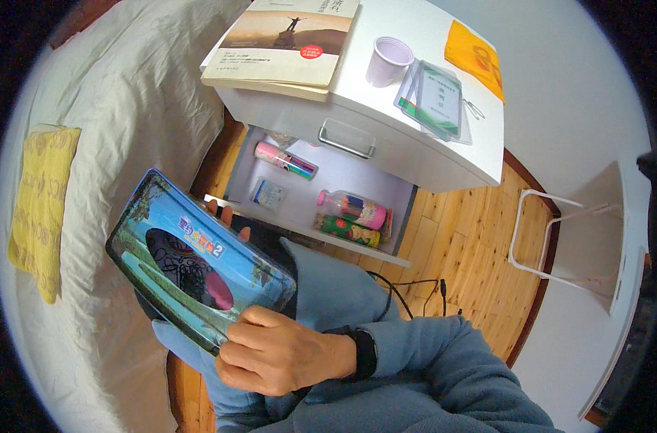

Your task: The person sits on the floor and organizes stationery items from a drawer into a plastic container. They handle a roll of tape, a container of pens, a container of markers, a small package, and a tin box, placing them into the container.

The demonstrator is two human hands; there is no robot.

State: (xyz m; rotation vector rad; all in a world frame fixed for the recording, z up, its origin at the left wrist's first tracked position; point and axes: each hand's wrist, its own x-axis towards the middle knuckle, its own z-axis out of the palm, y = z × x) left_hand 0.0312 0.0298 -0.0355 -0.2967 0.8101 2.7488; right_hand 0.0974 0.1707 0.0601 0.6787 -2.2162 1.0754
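Observation:
A blue and green printed box with an oval window [193, 238] is held tilted above my lap, dark strands and a pink item showing inside. My right hand [285, 349] grips its lower right edge. At the upper edge, fingertips of my left hand [228, 216] show; the box hides the rest. Beyond the box, an open drawer [355, 176] holds a pink-capped case of colored pens [286, 161], a small clear packet [269, 194], a clear bottle with a pink cap [353, 208] and a green printed tube [347, 230].
On the white cabinet [361, 103] lie a book [285, 43], a lilac cup [389, 60], plastic badge holders [436, 100], metal clips [473, 110] and an orange cloth [474, 57]. A covered bed [117, 108] with a yellow cloth [42, 211] stands left. Black cables [409, 287] cross the floor.

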